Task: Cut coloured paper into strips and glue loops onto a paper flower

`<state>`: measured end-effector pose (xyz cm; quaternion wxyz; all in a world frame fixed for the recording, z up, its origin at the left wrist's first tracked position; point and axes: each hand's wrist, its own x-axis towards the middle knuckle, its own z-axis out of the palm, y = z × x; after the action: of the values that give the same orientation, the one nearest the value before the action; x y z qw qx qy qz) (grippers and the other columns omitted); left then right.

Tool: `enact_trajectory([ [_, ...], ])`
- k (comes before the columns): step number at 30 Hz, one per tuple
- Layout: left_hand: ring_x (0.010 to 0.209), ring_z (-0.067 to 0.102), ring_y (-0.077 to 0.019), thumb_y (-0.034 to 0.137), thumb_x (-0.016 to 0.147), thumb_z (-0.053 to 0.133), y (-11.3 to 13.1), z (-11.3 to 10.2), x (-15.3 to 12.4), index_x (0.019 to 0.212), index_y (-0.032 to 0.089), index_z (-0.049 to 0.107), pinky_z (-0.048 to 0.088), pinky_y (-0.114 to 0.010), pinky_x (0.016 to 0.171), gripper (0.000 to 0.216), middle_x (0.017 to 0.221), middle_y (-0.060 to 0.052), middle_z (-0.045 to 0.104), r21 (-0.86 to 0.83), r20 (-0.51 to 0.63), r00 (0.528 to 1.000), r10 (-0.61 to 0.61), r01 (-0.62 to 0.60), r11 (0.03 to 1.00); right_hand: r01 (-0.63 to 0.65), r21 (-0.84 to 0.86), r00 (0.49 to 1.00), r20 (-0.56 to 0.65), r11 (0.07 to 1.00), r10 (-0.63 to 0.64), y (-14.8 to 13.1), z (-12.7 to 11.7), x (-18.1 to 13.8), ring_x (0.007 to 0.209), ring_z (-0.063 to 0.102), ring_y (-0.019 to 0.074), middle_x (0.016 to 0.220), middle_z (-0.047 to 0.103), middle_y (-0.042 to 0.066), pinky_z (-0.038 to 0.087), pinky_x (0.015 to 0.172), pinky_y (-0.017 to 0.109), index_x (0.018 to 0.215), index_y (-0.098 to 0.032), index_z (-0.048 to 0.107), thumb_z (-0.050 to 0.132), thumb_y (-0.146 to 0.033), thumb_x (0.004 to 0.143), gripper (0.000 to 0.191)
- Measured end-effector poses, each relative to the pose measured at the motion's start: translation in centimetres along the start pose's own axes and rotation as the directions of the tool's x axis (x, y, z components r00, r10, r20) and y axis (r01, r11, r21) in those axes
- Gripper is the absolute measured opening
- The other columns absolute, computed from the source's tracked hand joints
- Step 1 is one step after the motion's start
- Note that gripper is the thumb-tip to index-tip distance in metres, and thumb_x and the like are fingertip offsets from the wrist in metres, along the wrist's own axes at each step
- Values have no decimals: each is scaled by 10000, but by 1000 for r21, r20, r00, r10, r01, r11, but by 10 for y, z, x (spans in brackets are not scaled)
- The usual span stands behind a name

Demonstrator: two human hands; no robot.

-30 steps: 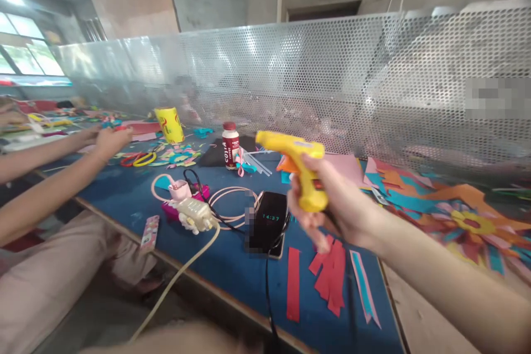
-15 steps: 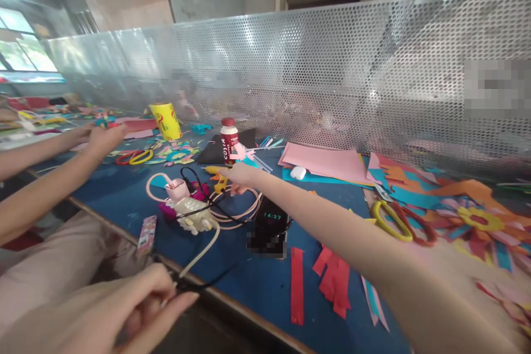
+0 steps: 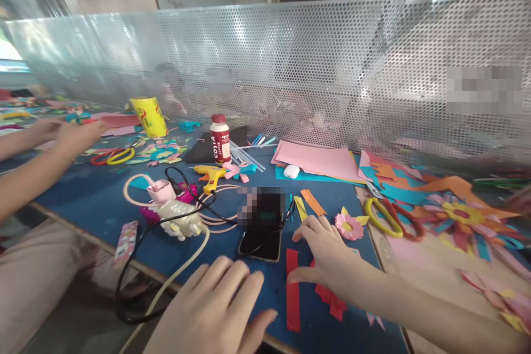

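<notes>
My right hand (image 3: 327, 254) hovers or rests over red paper strips (image 3: 332, 300), its fingers spread and nothing seen in its grasp. Its thumb overlaps a long red paper strip (image 3: 292, 310); contact is hard to judge. At the table's front edge is my left hand (image 3: 215, 304), back up, fingers apart, empty as far as it shows. Between and beyond the hands lies a phone (image 3: 261, 232) with a black cord across it. A small pink paper flower (image 3: 349, 225) sits just right of my right fingers. A yellow glue gun (image 3: 212, 177) lies farther back.
A power strip (image 3: 180, 218) with looping cords lies left of the phone. Behind stand a Costa bottle (image 3: 219, 141) and a yellow roll (image 3: 150, 117). Scissors (image 3: 392, 218) and paper scraps are at right. A co-worker's hands (image 3: 74, 135) work at left. A perforated metal screen (image 3: 265, 72) closes the back.
My right hand has drawn back from beside the glue gun to the red strips. My left hand has let go of the black cord, opened and moved right.
</notes>
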<state>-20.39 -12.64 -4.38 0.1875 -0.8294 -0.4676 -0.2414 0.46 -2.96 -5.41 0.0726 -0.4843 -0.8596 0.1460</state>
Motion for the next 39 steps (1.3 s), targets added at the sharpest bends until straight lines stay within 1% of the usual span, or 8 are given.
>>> enact_trajectory([
  [4, 696, 573, -213, 283, 775, 575, 13, 10, 16, 828, 208, 625, 417, -299, 580, 105, 765, -18, 637, 32, 150, 989, 4, -9, 999, -16, 98, 1000, -14, 995, 18, -1, 2, 2, 924, 477, 261, 960, 542, 60, 416, 775, 403, 901, -176, 600, 775, -469, 598, 456],
  [9, 707, 555, -224, 213, 760, 584, 18, 29, 10, 892, 201, 630, 414, -314, 591, 140, 768, -31, 616, 37, 166, 986, 7, -13, 999, -33, 162, 999, 15, 986, 31, -5, 0, -1, 916, 491, 239, 929, 568, 34, 424, 769, 386, 823, -186, 620, 770, -346, 652, 278],
  [13, 745, 548, -232, 264, 788, 584, 18, 37, 17, 962, 193, 638, 436, -340, 638, 195, 808, -44, 621, 3, 204, 979, -28, 28, 1000, 55, 25, 993, -104, 998, -52, 0, 9, -4, 959, 487, 289, 1047, 579, 77, 432, 779, 433, 1037, -195, 646, 780, -387, 628, 471],
  [18, 776, 543, -235, 221, 818, 549, 18, 41, 23, 943, 187, 645, 448, -359, 671, 162, 809, -46, 618, 8, 254, 965, -62, 62, 998, 138, -126, 960, -226, 982, -164, 2, 16, -9, 939, 514, 297, 1052, 618, 57, 436, 726, 424, 932, -263, 714, 753, -383, 666, 294],
  [27, 827, 545, -236, 203, 846, 499, 16, 42, 25, 970, 193, 624, 457, -405, 744, 177, 858, -48, 618, -218, 262, 953, -151, 211, 953, 190, 43, 937, -306, 981, -169, 2, 20, -18, 947, 539, 267, 1032, 656, 8, 406, 772, 429, 839, -313, 725, 698, -274, 752, 99],
  [30, 857, 562, -216, 243, 846, 509, 15, 38, 29, 968, 192, 615, 457, -364, 774, 169, 902, -47, 636, -388, 303, 922, -240, 350, 853, 142, 294, 966, -250, 945, -68, -1, 9, -20, 901, 579, 214, 963, 667, 12, 426, 811, 389, 855, -272, 720, 690, -201, 753, 128],
  [35, 743, 595, -151, 365, 812, 557, 15, 29, 48, 863, 205, 631, 438, -238, 673, 183, 805, 5, 667, -609, 568, 779, -263, 614, 503, 13, 602, 988, -129, 799, 81, -6, -11, -24, 848, 617, 172, 887, 667, 12, 475, 788, 317, 883, -228, 688, 631, -212, 769, 128],
  [39, 686, 578, -149, 345, 783, 571, 14, 28, 59, 753, 184, 640, 405, -230, 629, 178, 726, 11, 663, -652, 584, 760, -284, 648, 394, -73, 746, 963, -120, 662, 242, -3, -19, -24, 837, 624, 173, 967, 658, 41, 491, 779, 333, 1174, -209, 564, 685, -247, 697, 494],
])
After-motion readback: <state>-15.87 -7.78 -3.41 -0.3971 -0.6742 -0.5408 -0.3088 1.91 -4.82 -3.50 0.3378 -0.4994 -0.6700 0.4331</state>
